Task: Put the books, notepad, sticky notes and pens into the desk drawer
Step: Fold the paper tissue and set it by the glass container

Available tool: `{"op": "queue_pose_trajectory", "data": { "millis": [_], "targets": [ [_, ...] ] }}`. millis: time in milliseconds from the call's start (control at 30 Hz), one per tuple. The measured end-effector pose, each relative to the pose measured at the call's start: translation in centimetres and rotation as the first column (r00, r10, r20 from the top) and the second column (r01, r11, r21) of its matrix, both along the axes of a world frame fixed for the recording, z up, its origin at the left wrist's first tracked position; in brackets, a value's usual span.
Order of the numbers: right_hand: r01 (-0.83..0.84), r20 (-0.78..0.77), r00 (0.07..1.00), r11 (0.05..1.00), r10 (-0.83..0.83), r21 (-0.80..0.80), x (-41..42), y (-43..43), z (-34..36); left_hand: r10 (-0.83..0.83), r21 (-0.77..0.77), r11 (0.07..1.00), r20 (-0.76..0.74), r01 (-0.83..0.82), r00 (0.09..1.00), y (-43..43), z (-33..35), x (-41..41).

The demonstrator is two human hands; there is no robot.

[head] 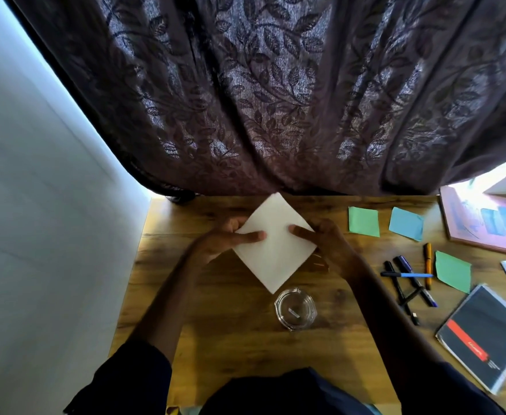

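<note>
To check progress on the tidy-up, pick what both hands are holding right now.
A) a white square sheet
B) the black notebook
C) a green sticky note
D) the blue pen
A: the left hand and the right hand each pinch a side corner of the white square sheet, thumbs on top, while the black notebook and the blue pen lie untouched on the desk.

Home study: wooden desk (pixel 230 339), leafy curtain (pixel 275 100)
</note>
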State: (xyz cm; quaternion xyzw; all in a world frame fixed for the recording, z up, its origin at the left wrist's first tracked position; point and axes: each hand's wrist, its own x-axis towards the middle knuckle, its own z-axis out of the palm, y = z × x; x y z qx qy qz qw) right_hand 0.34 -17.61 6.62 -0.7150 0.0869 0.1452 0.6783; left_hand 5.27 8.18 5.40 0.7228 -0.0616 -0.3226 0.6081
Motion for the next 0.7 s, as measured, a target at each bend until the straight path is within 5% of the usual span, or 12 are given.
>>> {"op": "queue_pose_trajectory", "data": {
  "millis": [233,467,700],
  "targets": [
    [0.015,-0.01,1.0,0.973,-0.018,-0.231,-0.9,-1.8,-0.8,0.174,0.181,0.965,0.106,-0.191,0.979,-1.1,-3.2,-1.2],
    [0.153,-0.017,0.987,0.959,-0.161,-0.237,-1.3,-2.1,-1.0,0.206,0.262,0.932,0.18,-0.249,0.962,-1.3,-3.5,-1.5],
    [0.342,0.036,0.938,0.903,-0.345,-0.261,-1.7,-2.6,-1.5,0.234,0.131,0.965,-0.039,-0.227,0.972,-0.1,-3.4,-2.4]
  ]
}}
